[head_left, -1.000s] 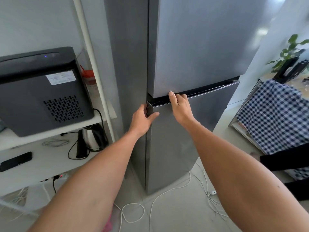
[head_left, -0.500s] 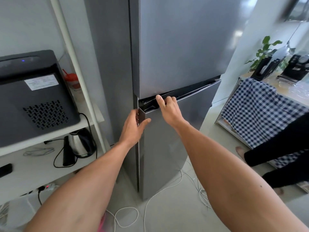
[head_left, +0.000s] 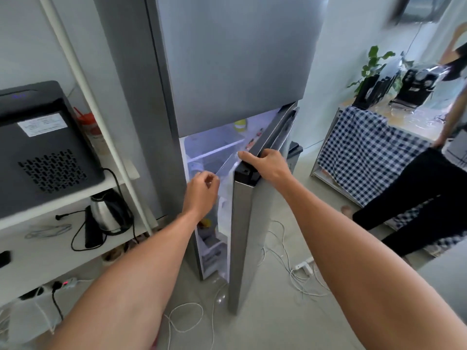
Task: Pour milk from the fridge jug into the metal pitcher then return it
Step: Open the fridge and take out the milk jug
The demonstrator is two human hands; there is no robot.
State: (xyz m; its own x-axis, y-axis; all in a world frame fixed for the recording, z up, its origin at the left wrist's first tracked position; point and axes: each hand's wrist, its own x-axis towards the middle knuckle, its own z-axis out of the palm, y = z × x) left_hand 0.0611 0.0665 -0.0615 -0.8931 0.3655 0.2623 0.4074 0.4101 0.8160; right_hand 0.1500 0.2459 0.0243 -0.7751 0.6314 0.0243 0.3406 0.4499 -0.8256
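The right hand lies over the top corner of the lower fridge door, arm stretched forward, palm down, fingers curled round the door's upper edge and clamped on it. The left hand hangs in front of the opened compartment, just left of the door's free edge, wrist bent slightly inward; its fingers are loosely curled, narrow, and grip nothing that can be made out.

The lower fridge door stands ajar, its long axis vertical, its free edge pointing towards the camera and its hinge on the far right side. The upper door above it is closed.

The lit interior shows between the cabinet side and the door. A white shelf runs across it and a yellow-capped item sits high at the back. The milk jug cannot be identified among the blurred contents; the metal pitcher is not seen.

Left of the fridge door, a white shelf unit carries a black appliance and, beneath it, a kettle.
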